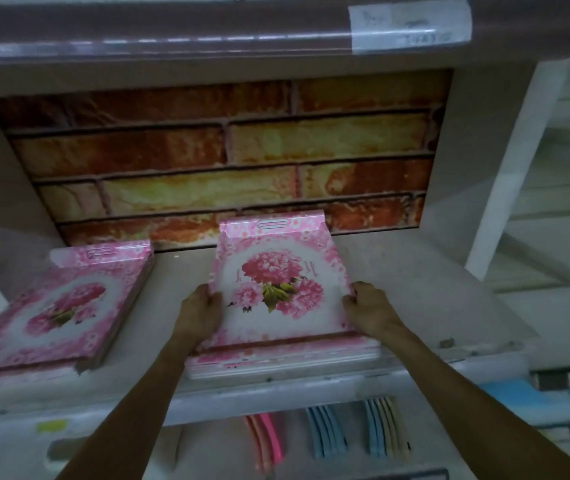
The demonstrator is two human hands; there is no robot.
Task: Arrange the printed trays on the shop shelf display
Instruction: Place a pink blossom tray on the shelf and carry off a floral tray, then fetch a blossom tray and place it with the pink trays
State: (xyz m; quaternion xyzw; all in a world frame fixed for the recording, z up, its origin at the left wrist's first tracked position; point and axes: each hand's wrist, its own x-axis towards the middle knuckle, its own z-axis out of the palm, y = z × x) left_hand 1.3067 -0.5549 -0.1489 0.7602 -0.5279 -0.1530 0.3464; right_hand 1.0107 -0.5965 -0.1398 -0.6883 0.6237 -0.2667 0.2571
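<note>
Gripping the top tray (278,282) by its long side edges, left hand (200,311) and right hand (368,308) are curling fingers round it; it is lying atop a stack (283,362) at the shelf (415,271) front, long axis pointing away toward the back.
</note>
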